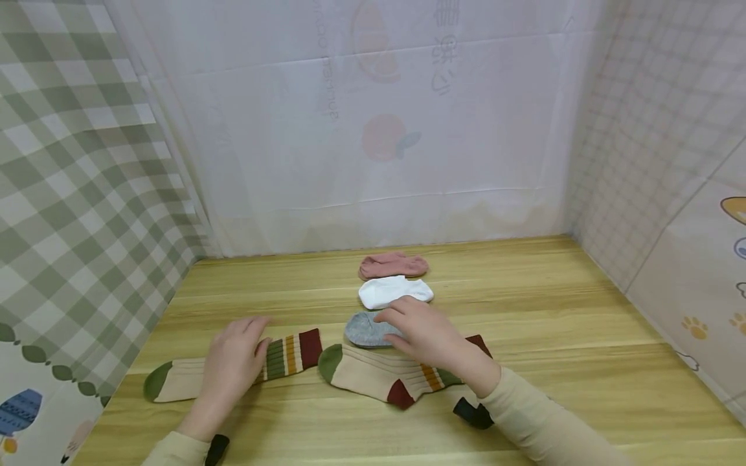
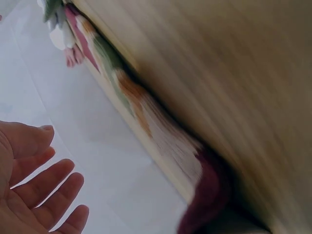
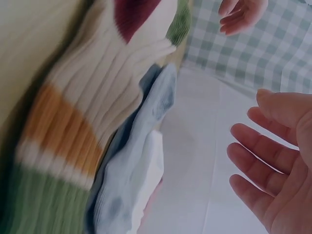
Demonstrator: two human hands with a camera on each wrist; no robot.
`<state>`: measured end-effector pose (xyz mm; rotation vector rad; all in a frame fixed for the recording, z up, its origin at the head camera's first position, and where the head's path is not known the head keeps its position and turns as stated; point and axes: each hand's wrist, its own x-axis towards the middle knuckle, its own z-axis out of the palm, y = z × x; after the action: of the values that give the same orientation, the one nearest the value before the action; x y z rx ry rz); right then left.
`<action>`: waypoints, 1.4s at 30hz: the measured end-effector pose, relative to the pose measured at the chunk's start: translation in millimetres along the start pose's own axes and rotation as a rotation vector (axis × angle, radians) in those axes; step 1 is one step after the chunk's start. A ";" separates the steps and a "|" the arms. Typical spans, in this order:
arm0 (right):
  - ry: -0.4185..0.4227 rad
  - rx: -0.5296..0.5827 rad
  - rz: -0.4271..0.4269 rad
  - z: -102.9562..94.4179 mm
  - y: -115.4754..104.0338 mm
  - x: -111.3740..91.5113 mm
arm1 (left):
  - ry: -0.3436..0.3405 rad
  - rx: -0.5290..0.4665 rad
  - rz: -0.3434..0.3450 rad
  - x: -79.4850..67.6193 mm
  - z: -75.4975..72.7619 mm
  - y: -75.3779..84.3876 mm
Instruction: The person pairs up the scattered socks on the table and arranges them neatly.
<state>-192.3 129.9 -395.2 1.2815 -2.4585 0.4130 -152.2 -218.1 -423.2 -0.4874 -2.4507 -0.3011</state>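
Over the left striped sock [image 1: 291,356] hovers my left hand [image 1: 236,356], its fingers relaxed and holding nothing. That sock lies flat, with a green toe and a burgundy cuff. The right striped sock [image 1: 373,378] lies beside it, its cuff end partly hidden by my right hand [image 1: 428,330]. My right hand is raised above this sock and the grey sock [image 1: 367,329], fingers loosely bent, nothing in them. Behind the grey sock are a white sock [image 1: 387,292] and a pink sock [image 1: 393,264]. The right wrist view shows the grey sock [image 3: 131,170] beyond the ribbed striped one.
A wooden tabletop [image 1: 553,310] bears all the socks. Green gingham cloth [image 1: 76,142] walls the left side, a white printed sheet [image 1: 280,155] the back, and another printed sheet [image 1: 670,162] the right. A black strap [image 1: 473,413] sits at my right wrist.
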 end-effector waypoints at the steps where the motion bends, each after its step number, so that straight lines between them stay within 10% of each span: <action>1: 0.000 -0.003 -0.006 1.3 -1.7 2.7 | 0.006 0.009 0.003 -0.4 -0.1 -2.8; 19: -0.006 0.084 -0.027 2.7 -26.0 49.1 | 0.001 0.057 -0.117 -10.7 -16.9 -46.7; 42: -0.261 0.077 0.102 38.1 -44.3 90.3 | -0.271 0.065 -0.470 -38.8 -44.9 -110.0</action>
<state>-210.1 24.1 -387.0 1.3180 -2.7587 0.3911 -144.9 -342.9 -422.5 0.0926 -2.8131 -0.3628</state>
